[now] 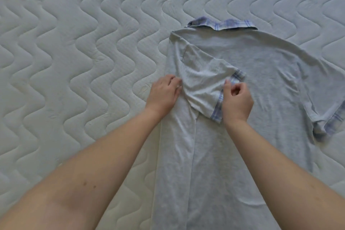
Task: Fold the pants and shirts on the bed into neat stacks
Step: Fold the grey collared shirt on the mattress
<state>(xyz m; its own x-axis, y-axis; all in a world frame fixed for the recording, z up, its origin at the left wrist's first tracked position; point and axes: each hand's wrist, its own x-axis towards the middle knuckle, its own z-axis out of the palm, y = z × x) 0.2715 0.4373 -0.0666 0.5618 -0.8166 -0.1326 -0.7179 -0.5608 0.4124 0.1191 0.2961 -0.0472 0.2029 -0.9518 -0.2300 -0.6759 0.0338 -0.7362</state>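
A light grey polo shirt (261, 73) with a blue plaid collar (224, 24) lies back-up on the mattress, collar away from me. Its left side is folded inward, and the left sleeve (203, 82) lies across the back. My left hand (164, 93) rests on the folded left edge, fingers touching the sleeve's base. My right hand (237, 99) pinches the sleeve's plaid cuff (219, 102) between thumb and fingers. The right sleeve (324, 110) is spread out flat at the right.
The shirt lies on a white quilted mattress (84, 52) with a wavy stitch pattern. Bare mattress stretches to the left and beyond the collar. No other garments are in view.
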